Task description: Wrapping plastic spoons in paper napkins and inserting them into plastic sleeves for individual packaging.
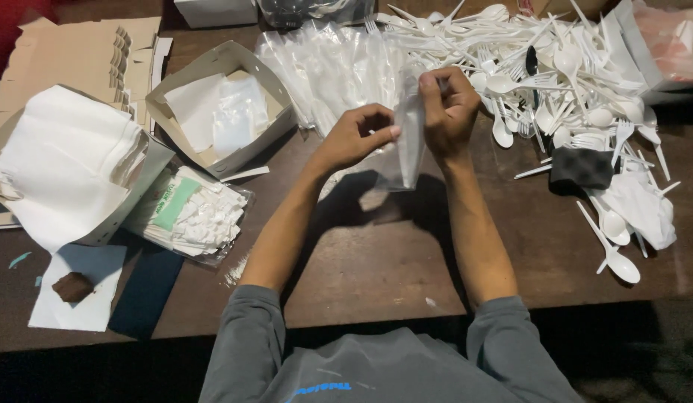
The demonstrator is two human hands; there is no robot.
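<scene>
Plastic is what both my hands are on: a clear plastic sleeve (408,145) held up over the middle of the table (376,261). My left hand (358,136) pinches its edge with thumb and curled fingers (387,131), and my right hand (447,108) grips its top from the other side, fingers closed on the film. The sleeve hangs down between my hands, its lower end near the wood. I cannot tell for sure whether anything is inside it.

Behind it, toward the far edge, lies a pile of empty sleeves (331,67), and at the far right corner a big heap of white plastic spoons and forks (548,82), with a few loose spoons (611,239) trailing toward the near right edge beside a dark sponge (580,166). On the left sit an open cardboard box (219,104) holding a few white pieces, a stack of white napkins (66,160), and a bag of small white packets (193,216).

By my reckoning the work is early: the heap of cutlery is large, the sleeve pile thick, and I see very little finished.
</scene>
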